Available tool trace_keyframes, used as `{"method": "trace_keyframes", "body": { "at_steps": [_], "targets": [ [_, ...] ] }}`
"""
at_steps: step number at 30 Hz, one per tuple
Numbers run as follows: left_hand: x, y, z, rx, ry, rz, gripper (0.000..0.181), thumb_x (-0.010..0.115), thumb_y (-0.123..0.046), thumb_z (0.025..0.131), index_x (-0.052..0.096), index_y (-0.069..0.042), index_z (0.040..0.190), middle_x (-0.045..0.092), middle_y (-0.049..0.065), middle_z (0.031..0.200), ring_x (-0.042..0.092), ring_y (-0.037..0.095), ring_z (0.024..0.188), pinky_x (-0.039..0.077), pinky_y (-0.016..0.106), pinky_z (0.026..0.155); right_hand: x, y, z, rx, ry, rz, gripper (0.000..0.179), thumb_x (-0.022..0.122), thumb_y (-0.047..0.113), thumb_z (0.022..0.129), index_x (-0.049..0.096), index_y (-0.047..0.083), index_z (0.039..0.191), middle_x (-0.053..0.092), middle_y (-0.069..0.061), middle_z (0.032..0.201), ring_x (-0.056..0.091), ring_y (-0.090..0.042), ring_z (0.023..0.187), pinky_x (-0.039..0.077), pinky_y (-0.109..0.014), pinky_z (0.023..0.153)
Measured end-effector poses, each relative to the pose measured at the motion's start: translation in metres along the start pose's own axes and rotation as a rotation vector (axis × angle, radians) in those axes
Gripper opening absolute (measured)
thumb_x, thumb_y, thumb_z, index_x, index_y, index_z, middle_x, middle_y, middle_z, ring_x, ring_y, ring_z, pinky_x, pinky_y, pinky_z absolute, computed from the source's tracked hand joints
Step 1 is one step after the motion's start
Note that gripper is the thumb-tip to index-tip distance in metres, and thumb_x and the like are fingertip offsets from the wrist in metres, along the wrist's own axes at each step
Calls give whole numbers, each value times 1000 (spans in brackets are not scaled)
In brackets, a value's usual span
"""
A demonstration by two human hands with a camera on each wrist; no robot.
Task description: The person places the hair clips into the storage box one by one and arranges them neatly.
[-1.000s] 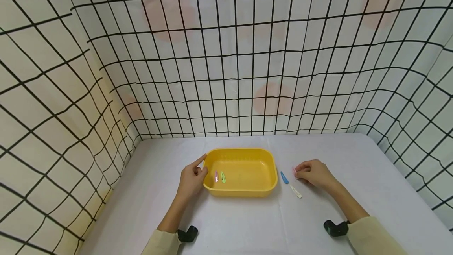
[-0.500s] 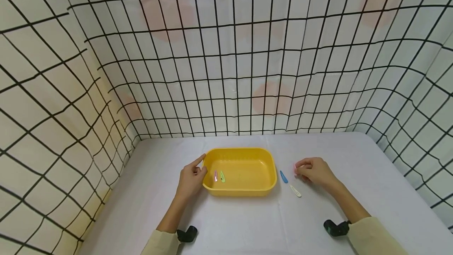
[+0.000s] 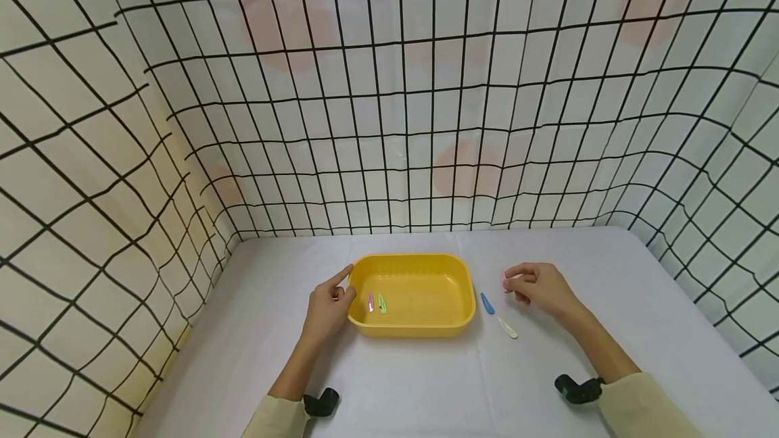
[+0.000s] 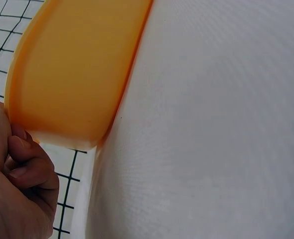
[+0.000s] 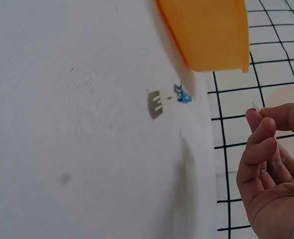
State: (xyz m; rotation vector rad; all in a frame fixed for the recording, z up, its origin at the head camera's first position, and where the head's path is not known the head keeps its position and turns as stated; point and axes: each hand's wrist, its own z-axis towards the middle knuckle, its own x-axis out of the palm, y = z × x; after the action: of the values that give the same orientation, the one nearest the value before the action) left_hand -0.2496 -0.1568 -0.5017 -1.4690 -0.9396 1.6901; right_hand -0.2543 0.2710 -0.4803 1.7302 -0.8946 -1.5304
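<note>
My left hand (image 3: 327,309) grips the left end of a yellow tray (image 3: 414,331), with the index finger along the rim and the other fingers curled. In the left wrist view those fingers (image 4: 30,159) lie against the tray's end wall. Between thumb and forefinger my right hand (image 3: 541,289) pinches a pink hair clip (image 3: 504,281), mostly covered by the fingertips. Inside the tray's left half lie a purple-pink hair clip (image 3: 370,302) and a green hair clip (image 3: 382,303). A blue hair clip (image 3: 487,303) and a white hair clip (image 3: 507,328) lie right of the tray.
The tray stands on a white-covered table (image 3: 414,384). Behind it and along both sides rises a white wall covered with black grid lines (image 3: 389,120). Black wrist devices (image 3: 321,402) sit at both cuffs.
My right hand has risen slightly, away from the table's near edge, with the pink hair clip between its fingertips. My left hand and the tray have stayed in place.
</note>
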Motion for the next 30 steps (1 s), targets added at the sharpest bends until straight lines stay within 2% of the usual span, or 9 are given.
{"method": "trace_keyframes", "body": {
  "at_steps": [9, 15, 25, 30],
  "targets": [
    [0, 2, 0, 18, -6, -5, 48, 63, -19, 96, 63, -22, 144, 43, -2, 58, 37, 13, 50, 32, 21, 47, 5, 20, -3, -38, 32, 72, 38, 72, 28, 96, 67, 0, 121, 75, -16, 92, 59, -15, 69, 54, -26, 64],
    [-1, 1, 0, 7, -6, -12, 48, 63, -20, 96, 62, -24, 144, 44, -1, 58, 38, 13, 50, 33, 21, 47, 12, 33, -3, -46, 59, 124, 34, 71, 23, 97, 67, -1, 121, 75, -19, 96, 59, -16, 69, 54, -25, 64],
    [-1, 0, 0, -1, 0, -3, 48, 64, -20, 96, 62, -24, 145, 45, 0, 59, 39, 14, 50, 34, 20, 47, 26, 51, -4, -65, 99, 169, 34, 70, 21, 97, 66, -2, 122, 75, -17, 92, 59, -17, 69, 54, -26, 64],
    [0, 0, 0, 0, 0, 3, 49, 64, -21, 96, 62, -24, 145, 45, -1, 58, 39, 14, 51, 34, 20, 47, 33, 56, -3, -78, 118, 190, 32, 71, 21, 96, 67, 0, 120, 73, -13, 83, 59, -18, 67, 55, -27, 65]
  ]
}}
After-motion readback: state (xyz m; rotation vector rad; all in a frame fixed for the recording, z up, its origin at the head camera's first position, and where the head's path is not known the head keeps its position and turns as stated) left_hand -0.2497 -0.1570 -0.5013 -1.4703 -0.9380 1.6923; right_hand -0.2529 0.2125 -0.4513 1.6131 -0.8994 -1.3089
